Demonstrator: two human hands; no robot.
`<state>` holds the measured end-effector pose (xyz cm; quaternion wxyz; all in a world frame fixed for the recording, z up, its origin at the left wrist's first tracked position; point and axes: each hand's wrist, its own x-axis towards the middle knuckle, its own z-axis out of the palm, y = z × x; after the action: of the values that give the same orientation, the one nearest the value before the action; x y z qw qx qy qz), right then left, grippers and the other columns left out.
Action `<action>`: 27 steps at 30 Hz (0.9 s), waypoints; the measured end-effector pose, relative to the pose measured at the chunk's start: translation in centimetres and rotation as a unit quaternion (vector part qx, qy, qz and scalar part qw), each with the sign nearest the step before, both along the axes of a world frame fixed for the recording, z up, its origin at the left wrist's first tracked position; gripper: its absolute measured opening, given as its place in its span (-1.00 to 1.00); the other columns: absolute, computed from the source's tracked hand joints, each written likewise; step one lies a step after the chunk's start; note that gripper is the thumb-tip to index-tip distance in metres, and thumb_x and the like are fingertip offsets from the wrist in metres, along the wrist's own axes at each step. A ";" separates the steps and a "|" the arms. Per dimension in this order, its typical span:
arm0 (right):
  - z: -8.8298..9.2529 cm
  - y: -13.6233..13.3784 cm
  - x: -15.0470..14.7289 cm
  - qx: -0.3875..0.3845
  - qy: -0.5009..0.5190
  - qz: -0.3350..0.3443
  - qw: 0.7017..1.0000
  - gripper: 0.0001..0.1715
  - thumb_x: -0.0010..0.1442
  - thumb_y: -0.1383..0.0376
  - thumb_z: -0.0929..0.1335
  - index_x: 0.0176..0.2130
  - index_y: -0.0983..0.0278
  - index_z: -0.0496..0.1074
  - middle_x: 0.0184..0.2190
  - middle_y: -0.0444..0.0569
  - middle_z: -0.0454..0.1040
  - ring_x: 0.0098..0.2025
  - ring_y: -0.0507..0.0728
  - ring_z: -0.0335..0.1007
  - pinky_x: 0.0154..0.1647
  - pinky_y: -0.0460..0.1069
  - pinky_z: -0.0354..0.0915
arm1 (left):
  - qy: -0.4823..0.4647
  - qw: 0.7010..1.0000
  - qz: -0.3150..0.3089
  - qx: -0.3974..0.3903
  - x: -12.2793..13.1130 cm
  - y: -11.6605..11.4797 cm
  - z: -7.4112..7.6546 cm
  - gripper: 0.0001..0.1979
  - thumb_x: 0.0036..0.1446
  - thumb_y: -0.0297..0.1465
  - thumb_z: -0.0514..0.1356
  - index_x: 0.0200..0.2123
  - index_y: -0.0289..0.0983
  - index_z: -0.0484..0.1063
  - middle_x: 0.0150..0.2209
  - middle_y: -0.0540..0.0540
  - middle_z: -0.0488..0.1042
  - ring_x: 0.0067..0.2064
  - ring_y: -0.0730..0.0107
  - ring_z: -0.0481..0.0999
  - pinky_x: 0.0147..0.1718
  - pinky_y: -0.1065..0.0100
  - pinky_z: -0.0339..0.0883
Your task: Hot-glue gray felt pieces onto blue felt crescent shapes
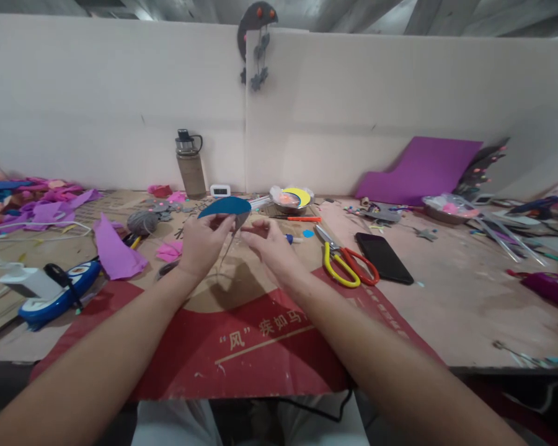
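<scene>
My left hand [203,244] is raised over the table and pinches a blue crescent-shaped felt piece [224,206] by its lower edge. My right hand [270,244] is close beside it, fingers pinched together; a thin thread seems to run down between the two hands, but it is too fine to be sure. Both hands hover above a red and brown cardboard sheet [242,334].
Yellow-handled and red-handled scissors [346,263] and a black phone [384,258] lie right of my hands. Purple felt scraps [114,251], a grey yarn ball [142,222], a water bottle [190,164], a metal bowl [291,199] and a purple sheet [421,170] surround them.
</scene>
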<state>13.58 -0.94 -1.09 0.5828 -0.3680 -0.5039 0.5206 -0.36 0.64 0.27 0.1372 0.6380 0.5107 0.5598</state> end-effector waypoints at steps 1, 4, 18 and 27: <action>0.1 -0.2 -0.6 -0.027 0.054 0.030 0.998 -0.51 -0.09 0.29 0.42 -0.23 0.17 0.10 -0.25 -0.09 0.45 -0.19 0.06 0.44 -0.11 0.00 0.30 | 0.019 1.000 0.011 0.016 0.1 -0.1 -0.1 -0.80 0.02 -0.24 0.23 -0.45 -0.24 0.57 -0.48 -0.05 0.57 -0.45 0.36 0.46 -0.37 0.36 0.26; 0.5 -0.7 -1.1 -0.089 0.131 0.116 0.981 -0.47 -0.11 0.34 0.44 -0.23 0.17 0.08 -0.41 -0.19 0.43 -0.41 0.02 0.40 -0.30 -0.03 0.30 | 0.042 0.997 0.040 0.042 0.0 -0.2 -0.2 -0.81 0.00 -0.23 0.26 -0.46 -0.21 0.58 -0.55 -0.02 0.52 -0.49 0.38 0.40 -0.40 0.36 0.20; 0.6 0.9 2.5 0.225 -0.251 -0.163 0.927 -0.95 0.15 0.31 0.30 -0.37 0.23 0.32 -0.36 -0.08 0.37 -0.30 0.06 0.26 -0.27 -0.01 0.18 | -0.184 0.968 -0.150 -0.083 0.6 0.5 -0.8 -0.80 -0.03 -0.28 0.28 -0.53 -0.30 0.47 -0.54 -0.07 0.49 -0.53 0.47 0.34 -0.53 0.40 0.14; 0.8 1.1 2.9 0.196 -0.214 -0.153 0.945 -0.87 0.17 0.25 0.30 -0.40 0.23 0.32 -0.42 -0.11 0.36 -0.36 0.05 0.23 -0.31 -0.03 0.16 | -0.280 0.931 -0.199 -0.123 0.9 0.5 -0.6 -0.88 -0.14 -0.38 0.32 -0.54 -0.33 0.49 -0.56 -0.09 0.47 -0.50 0.44 0.41 -0.54 0.41 0.14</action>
<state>16.43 0.12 -0.30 0.5943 -0.4220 -0.6466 0.2250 0.52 1.12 -0.29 0.4611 0.5218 0.3788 0.6095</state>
